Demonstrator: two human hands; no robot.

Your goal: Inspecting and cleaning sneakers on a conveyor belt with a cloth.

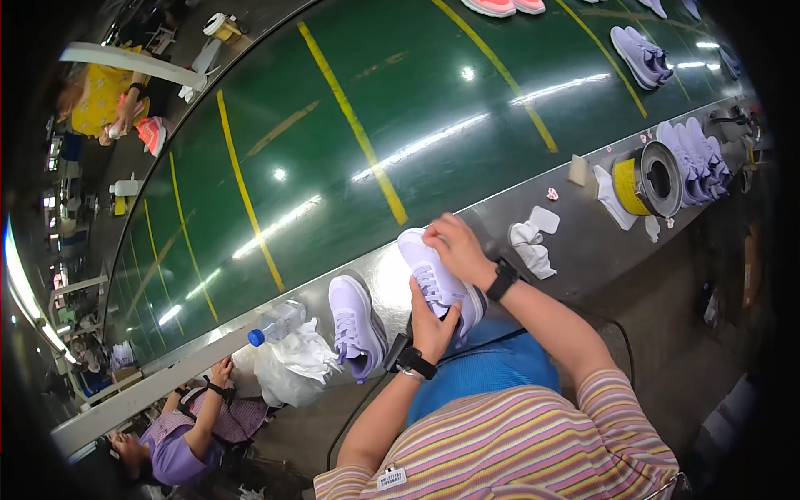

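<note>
1 lilac shoe [446, 289] is in the person's hands, over the near edge of the ledge [575, 218], its toe pointing toward the belt [400, 96] and its heel toward the person's lap. The left hand [433, 329] grips it near the ankle opening, thumb and fingers closed on the upper. The right hand [457, 252] is at the toe, fingers bent and blurred; whether they pinch anything, I cannot tell. Each wrist wears a black band.

Just left of the left hand, the other shoe [354, 321] rests on the ledge, also toe toward the belt. Beyond it are a clear bottle [283, 320] with a blue cap and a white plastic bag [287, 371].

Right of the hands lie a crumpled cloth [533, 252] and, farther along, a beige block [578, 170] and a yellow roll [627, 187] on a metal disc. Past the disc, several lilac shoes [692, 162] stand close together.

The green belt, crossed by yellow lines, carries 1 lilac pair [640, 57] and 1 coral pair [500, 7] at its far side. 2 other people are on the left: 1 in purple [179, 446], 1 in yellow [98, 102].
</note>
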